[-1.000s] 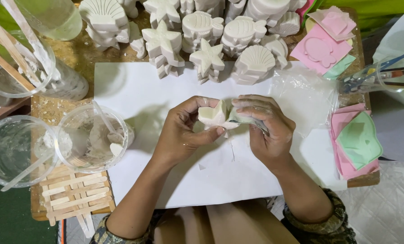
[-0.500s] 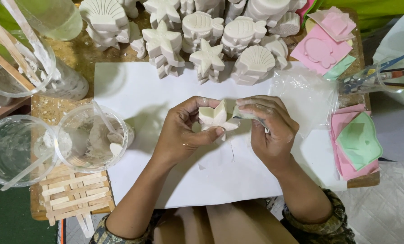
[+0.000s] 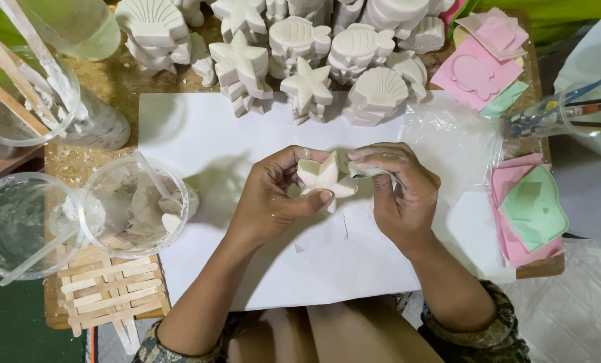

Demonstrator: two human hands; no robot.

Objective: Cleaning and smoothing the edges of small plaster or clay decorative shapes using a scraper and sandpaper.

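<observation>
While both forearms reach in from below, the left hand (image 3: 273,198) curls around a white plaster starfish (image 3: 324,177) — thumb pressed on its lower arm, fingers behind. Just right of that grip, the right hand (image 3: 398,191) pinches a small folded grey strip (image 3: 362,173) against the star's edge. Beneath the grip lies smooth white paper (image 3: 246,141); beyond it stand matte plaster casts (image 3: 374,94) — shells, fish, stars.

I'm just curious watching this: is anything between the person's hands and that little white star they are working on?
Nothing visible. The left hand already grips the white star directly, thumb on its front. The right hand presses a small greyish piece against the star's edge. Both are above the white paper sheet.
</observation>
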